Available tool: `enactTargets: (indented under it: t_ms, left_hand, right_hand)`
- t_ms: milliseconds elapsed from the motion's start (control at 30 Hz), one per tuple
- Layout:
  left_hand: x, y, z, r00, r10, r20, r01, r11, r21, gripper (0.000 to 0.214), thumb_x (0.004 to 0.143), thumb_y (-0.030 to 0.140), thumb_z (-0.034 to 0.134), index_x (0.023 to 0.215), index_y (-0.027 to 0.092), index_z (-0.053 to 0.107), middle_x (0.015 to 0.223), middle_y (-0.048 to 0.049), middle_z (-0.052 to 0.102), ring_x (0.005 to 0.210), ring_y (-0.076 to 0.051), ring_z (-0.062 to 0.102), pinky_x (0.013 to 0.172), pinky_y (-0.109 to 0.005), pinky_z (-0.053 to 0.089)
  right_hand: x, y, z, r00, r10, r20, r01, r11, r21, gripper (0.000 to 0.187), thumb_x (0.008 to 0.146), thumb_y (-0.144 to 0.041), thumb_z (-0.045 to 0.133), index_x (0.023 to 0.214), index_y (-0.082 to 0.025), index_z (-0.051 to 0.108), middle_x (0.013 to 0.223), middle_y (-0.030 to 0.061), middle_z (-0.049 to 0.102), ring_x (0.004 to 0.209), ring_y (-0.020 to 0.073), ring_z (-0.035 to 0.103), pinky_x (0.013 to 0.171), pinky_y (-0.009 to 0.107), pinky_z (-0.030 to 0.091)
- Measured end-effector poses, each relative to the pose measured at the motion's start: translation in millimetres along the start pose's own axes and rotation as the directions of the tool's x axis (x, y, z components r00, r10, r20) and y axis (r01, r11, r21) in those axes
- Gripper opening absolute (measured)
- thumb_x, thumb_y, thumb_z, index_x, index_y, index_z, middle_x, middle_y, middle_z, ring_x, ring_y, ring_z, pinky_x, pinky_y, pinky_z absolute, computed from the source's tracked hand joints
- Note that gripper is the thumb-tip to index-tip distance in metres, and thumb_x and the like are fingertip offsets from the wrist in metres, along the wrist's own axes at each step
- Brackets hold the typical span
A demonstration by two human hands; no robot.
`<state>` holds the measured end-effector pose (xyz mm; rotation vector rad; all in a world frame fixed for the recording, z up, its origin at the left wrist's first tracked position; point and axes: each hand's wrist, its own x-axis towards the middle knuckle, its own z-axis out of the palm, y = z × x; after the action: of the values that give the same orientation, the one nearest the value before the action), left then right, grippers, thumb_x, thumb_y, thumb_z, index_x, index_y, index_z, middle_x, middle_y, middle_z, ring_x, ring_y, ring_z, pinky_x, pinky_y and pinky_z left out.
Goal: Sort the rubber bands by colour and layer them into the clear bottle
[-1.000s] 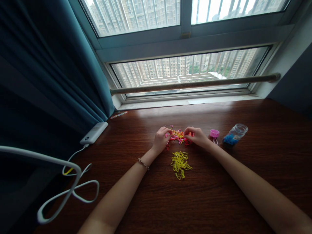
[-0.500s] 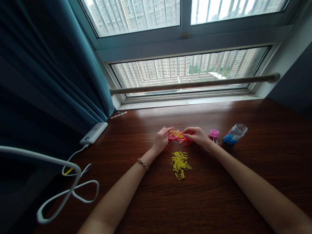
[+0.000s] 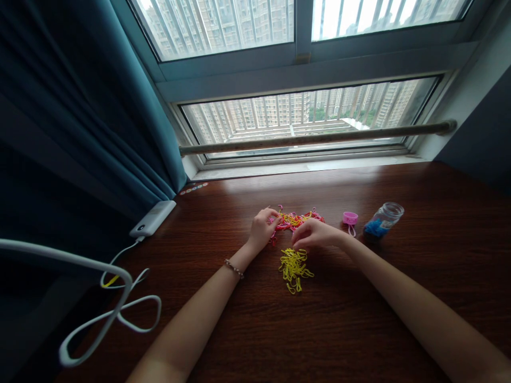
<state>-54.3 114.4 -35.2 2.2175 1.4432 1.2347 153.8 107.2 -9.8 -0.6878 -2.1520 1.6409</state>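
Note:
A mixed heap of small pink, red and yellow rubber bands (image 3: pixel 294 220) lies on the dark wooden table. At its left edge rests my left hand (image 3: pixel 263 229), fingers loosely bent and somewhat apart, touching the bands. My right hand (image 3: pixel 313 234) is on the near side of the heap, thumb and fingertips pinched together just above the far end of a separate pile of yellow rubber bands (image 3: pixel 294 268). Whatever sits between those fingertips is too small to make out.
To the right stand a pink lid with a loop (image 3: pixel 350 218) and a tilted-looking clear jar (image 3: pixel 384 221) with blue bands inside. A white power bank (image 3: pixel 154 218) with a looping white cable (image 3: pixel 131 306) lies at left by the blue curtain (image 3: pixel 159 133). A window is behind the table.
My right hand has moved from the mixed heap toward me, to the yellow pile's far edge, uncovering the heap's right side. My left hand stays by the heap, its fingers slightly more bent.

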Motion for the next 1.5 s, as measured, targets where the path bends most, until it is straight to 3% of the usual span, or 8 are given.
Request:
enactTargets:
  t_ms: [233, 633, 933, 1133, 1200, 1333, 1433, 1500]
  left_hand:
    - [0.6, 0.3, -2.8, 0.996, -0.017, -0.082, 0.017, 1.000, -0.012, 0.005, 0.075, 0.022, 0.060, 0.075, 0.018, 0.060, 0.085, -0.0045, 0.063, 0.085, -0.018, 0.058, 0.081, -0.032, 0.045]
    - [-2.0, 1.9, 1.3, 0.983, -0.160, 0.092, 0.181, 0.933, -0.310, 0.010, 0.084, 0.028, 0.046, 0.086, 0.019, 0.049, 0.061, 0.0022, 0.062, 0.051, -0.010, 0.058, 0.050, -0.019, 0.044]
    - [-1.2, 20.0, -8.2, 0.984, 0.120, 0.131, -0.080, 0.957, -0.280, 0.019, 0.078, 0.034, 0.056, 0.075, 0.017, 0.065, 0.077, -0.0055, 0.064, 0.072, -0.015, 0.059, 0.068, -0.028, 0.048]
    - [-7.8, 33.1, -11.9, 0.839, 0.308, 0.449, -0.172, 0.932, -0.318, 0.030, 0.081, 0.036, 0.051, 0.063, 0.018, 0.067, 0.073, -0.0065, 0.063, 0.068, -0.015, 0.058, 0.068, -0.028, 0.047]
    - [-6.7, 28.5, -10.6, 0.868, 0.291, 0.402, -0.199, 0.946, -0.256, 0.033, 0.084, 0.035, 0.046, 0.063, 0.018, 0.067, 0.075, -0.0064, 0.063, 0.072, -0.016, 0.058, 0.072, -0.029, 0.046]
    - [-0.2, 9.4, -7.1, 0.979, 0.143, 0.148, -0.152, 0.987, 0.050, 0.030, 0.087, 0.033, 0.041, 0.078, 0.019, 0.066, 0.089, -0.0070, 0.063, 0.093, -0.020, 0.053, 0.088, -0.037, 0.040]
    - [0.8, -4.7, -2.6, 0.984, 0.062, 0.167, -0.099, 0.970, 0.224, 0.029, 0.086, 0.036, 0.042, 0.106, 0.024, 0.059, 0.114, -0.0061, 0.058, 0.116, -0.026, 0.040, 0.098, -0.052, 0.027]
    - [-1.0, -11.2, 1.1, 0.972, 0.013, 0.237, -0.083, 0.954, 0.288, 0.035, 0.085, 0.041, 0.043, 0.117, 0.030, 0.051, 0.124, -0.0049, 0.052, 0.124, -0.029, 0.030, 0.098, -0.062, 0.016]
  right_hand:
    - [3.3, 22.3, -14.4, 0.840, -0.146, -0.522, -0.033, 0.947, -0.319, 0.018, 0.072, -0.033, 0.066, 0.074, -0.015, 0.069, 0.066, 0.0030, 0.066, 0.057, 0.0136, 0.056, 0.053, 0.023, 0.041]
    - [2.9, 20.2, -4.0, 0.892, -0.268, -0.363, -0.133, 0.613, -0.779, 0.003, 0.070, -0.020, 0.069, 0.069, -0.019, 0.066, 0.073, 0.0042, 0.060, 0.071, 0.0170, 0.053, 0.068, 0.027, 0.038]
    - [3.2, 22.7, -13.4, 0.807, -0.231, -0.544, -0.050, 0.890, -0.452, 0.011, 0.073, -0.027, 0.062, 0.075, -0.016, 0.065, 0.066, 0.0009, 0.064, 0.058, 0.0127, 0.055, 0.055, 0.023, 0.040]
    - [1.2, 11.2, -19.7, 0.730, -0.054, -0.681, -0.015, 0.995, -0.095, 0.026, 0.071, -0.038, 0.062, 0.078, -0.014, 0.068, 0.066, 0.0045, 0.064, 0.058, 0.0141, 0.055, 0.051, 0.023, 0.042]
    - [-0.3, 7.9, -19.6, 0.757, 0.007, -0.654, 0.014, 1.000, 0.027, 0.028, 0.068, -0.039, 0.065, 0.077, -0.013, 0.067, 0.063, 0.0036, 0.063, 0.054, 0.0125, 0.054, 0.049, 0.023, 0.041]
    - [-1.7, 4.2, -12.9, 0.932, 0.047, -0.359, -0.011, 0.995, 0.102, 0.029, 0.065, -0.038, 0.070, 0.077, -0.012, 0.068, 0.062, 0.0025, 0.063, 0.052, 0.0106, 0.053, 0.048, 0.021, 0.040]
    - [0.3, 6.3, -5.5, 0.990, 0.068, -0.125, -0.065, 0.998, 0.023, 0.028, 0.068, -0.039, 0.068, 0.075, -0.012, 0.068, 0.059, 0.0019, 0.062, 0.048, 0.0107, 0.053, 0.045, 0.021, 0.040]
    - [2.4, 9.8, -2.9, 0.988, 0.074, -0.135, -0.078, 0.997, -0.021, 0.030, 0.073, -0.042, 0.062, 0.074, -0.012, 0.068, 0.058, 0.0027, 0.063, 0.046, 0.0116, 0.054, 0.043, 0.021, 0.040]
